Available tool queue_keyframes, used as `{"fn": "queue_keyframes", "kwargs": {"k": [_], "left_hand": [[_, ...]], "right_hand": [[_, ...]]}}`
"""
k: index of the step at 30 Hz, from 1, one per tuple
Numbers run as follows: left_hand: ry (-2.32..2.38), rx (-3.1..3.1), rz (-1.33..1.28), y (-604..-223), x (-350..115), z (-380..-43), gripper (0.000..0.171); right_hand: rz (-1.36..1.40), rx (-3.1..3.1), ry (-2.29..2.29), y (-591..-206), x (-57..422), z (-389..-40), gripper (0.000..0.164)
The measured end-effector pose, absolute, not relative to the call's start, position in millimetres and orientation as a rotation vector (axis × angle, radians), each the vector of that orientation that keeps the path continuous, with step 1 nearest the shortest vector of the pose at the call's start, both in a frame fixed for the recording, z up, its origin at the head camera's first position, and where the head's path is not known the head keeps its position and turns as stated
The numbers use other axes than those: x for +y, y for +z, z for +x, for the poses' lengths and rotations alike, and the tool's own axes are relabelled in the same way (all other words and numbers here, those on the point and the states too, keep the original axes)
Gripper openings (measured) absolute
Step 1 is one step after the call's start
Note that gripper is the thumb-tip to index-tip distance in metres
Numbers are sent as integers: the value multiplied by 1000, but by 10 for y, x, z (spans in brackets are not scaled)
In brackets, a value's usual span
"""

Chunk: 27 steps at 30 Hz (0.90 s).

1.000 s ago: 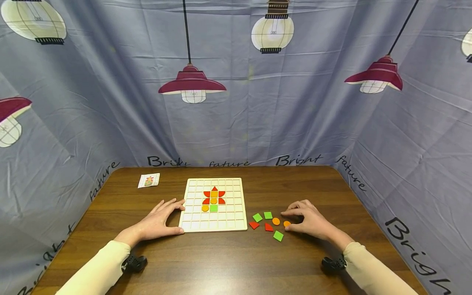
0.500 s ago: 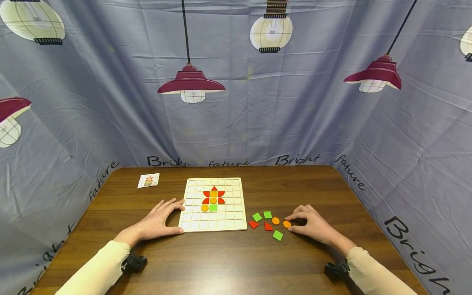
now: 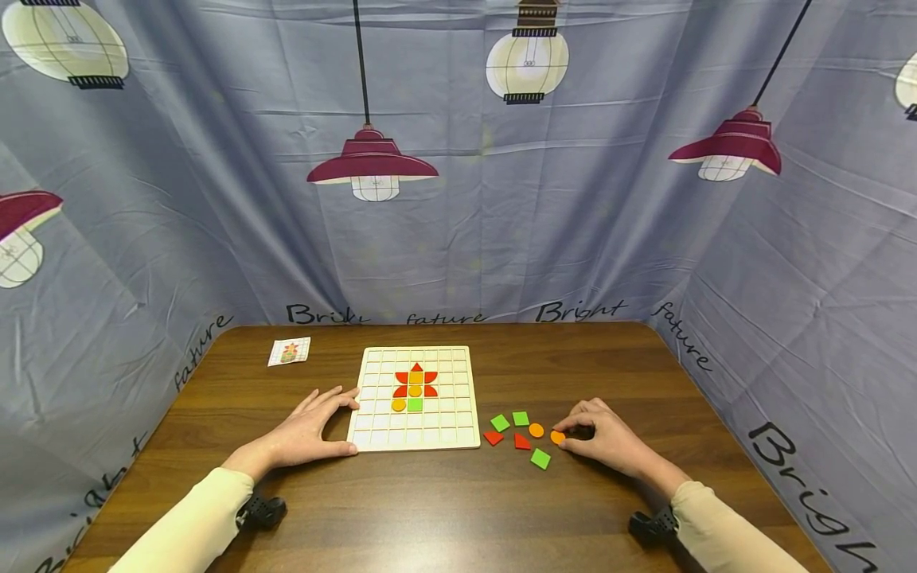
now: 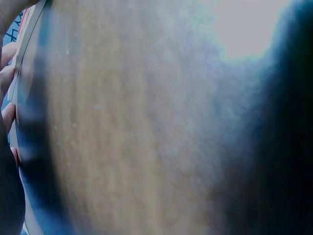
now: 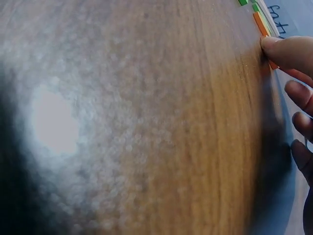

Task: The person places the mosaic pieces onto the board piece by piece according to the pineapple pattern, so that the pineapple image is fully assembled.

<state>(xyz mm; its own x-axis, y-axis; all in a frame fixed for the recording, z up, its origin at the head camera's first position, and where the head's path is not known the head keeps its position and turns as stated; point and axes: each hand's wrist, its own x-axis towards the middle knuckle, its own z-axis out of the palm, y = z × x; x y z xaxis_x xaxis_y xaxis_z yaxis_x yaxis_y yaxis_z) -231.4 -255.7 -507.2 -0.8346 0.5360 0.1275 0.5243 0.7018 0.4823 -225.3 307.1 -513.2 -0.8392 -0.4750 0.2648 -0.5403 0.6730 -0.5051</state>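
Observation:
My left hand [image 3: 308,430] rests at the left edge of a pale square grid board [image 3: 444,426], thumb and fingers spread apart along it. On the board, red, orange and green tiles form a flower figure, with a green square [image 3: 415,404] and an orange disc [image 3: 398,405] in its lowest row. To the right, my right hand [image 3: 602,434] pinches an orange round tile [image 3: 557,438] between thumb and index finger, down at table level. The right wrist view shows the thumb [image 5: 274,46] against the orange tile's edge. The left wrist view holds mostly blurred table.
Between the board and my right hand lie loose tiles: another orange disc [image 3: 536,430], two red ones [image 3: 522,442] and several green squares [image 3: 540,459]. A small printed card [image 3: 290,351] with a flower figure lies at the back left of the wooden table [image 3: 430,509]. Curtain [image 3: 458,239] surrounds it.
My right hand has drawn slightly back and down, its index finger coming in toward the thumb at the orange disc. The left hand and the board have stayed still.

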Motion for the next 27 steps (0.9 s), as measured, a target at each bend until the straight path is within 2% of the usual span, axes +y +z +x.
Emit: {"fn": "queue_keyframes", "kwargs": {"k": [19,27], "left_hand": [[795,2885,899,-5091,-2570,-2329,67],[801,2884,900,-5105,-2574,-2338,67]], "right_hand": [[895,-2676,748,-5173,3025,-2300,21],[879,-2664,794,-4942,2772,-2423,17]]}}
